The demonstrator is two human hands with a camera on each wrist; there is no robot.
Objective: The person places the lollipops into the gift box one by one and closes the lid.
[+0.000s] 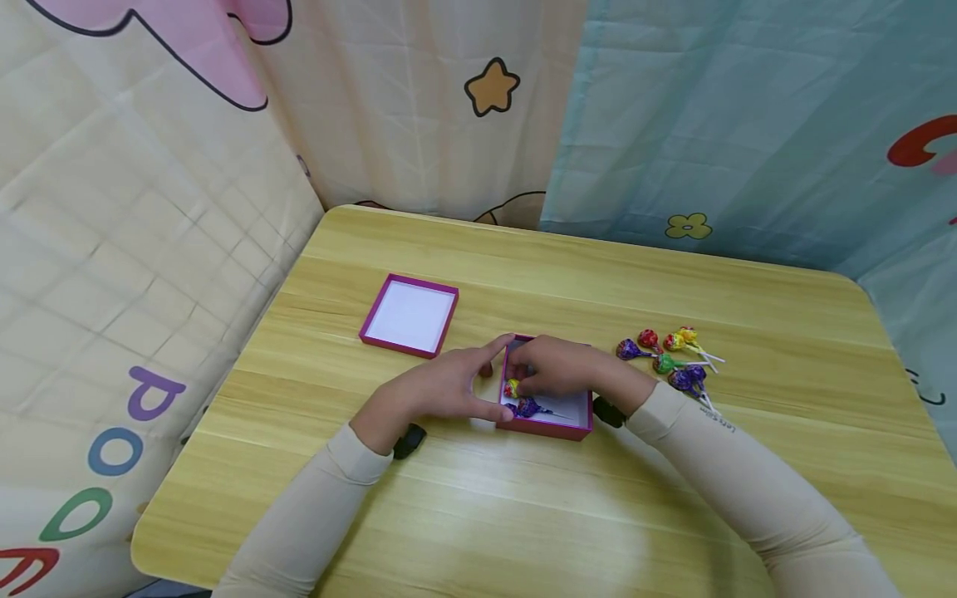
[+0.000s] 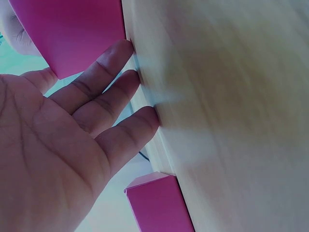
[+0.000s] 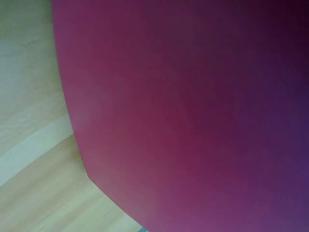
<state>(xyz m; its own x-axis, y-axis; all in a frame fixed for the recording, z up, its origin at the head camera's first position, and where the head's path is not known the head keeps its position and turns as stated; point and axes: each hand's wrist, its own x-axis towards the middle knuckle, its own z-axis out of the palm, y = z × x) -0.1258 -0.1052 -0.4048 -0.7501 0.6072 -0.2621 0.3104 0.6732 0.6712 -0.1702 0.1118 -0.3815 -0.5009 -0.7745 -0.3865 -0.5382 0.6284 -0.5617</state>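
My left hand (image 1: 449,386) is spread against the left side of a magenta box (image 1: 549,428), its thumb and index finger at the box's corners. In the left wrist view its other fingers (image 2: 108,106) extend beside the box wall. My right hand (image 1: 557,365) reaches inside the box with bent fingers and pinches a yellow lollipop (image 1: 512,388), whose stick is hidden under the hand. Purple lollipops (image 1: 528,407) lie in the front of the box. The right wrist view is mostly filled by the box's magenta outer wall (image 3: 145,121).
A magenta lid (image 1: 409,317) lies with its white inside up, left of the box. To the right, several lollipops (image 1: 665,363) in red, yellow, green and purple wrappers are grouped on the wooden table (image 1: 523,515). Printed curtains (image 1: 434,124) hang behind the table.
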